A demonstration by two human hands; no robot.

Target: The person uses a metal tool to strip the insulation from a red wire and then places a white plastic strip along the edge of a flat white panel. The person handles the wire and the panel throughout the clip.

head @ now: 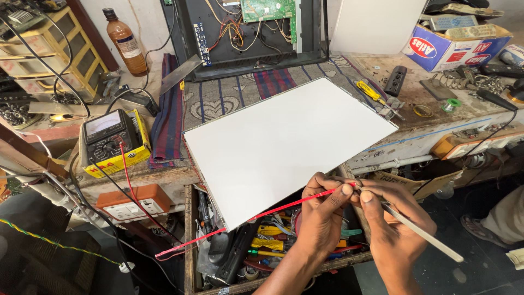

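Observation:
My left hand (321,216) pinches the end of a thin red strip (245,221) that runs down-left toward the floor. Beside it, my right hand (394,224) grips a narrow white strip (423,234) that slants down to the right; its fingertips meet the left hand's at the red strip's end. Both hands hover over the near edge of a large white rectangular panel (284,142), which lies on a patterned cloth (218,98) on the workbench and overhangs an open drawer.
An open drawer (256,248) of screwdrivers and tools is under my hands. A yellow-cased analog multimeter (112,139) with a red lead sits left, an orange socket box (131,202) below it. An opened screen chassis (245,33), brown bottle (125,41), cardboard box (453,46) stand behind. Someone's foot (480,226) is at right.

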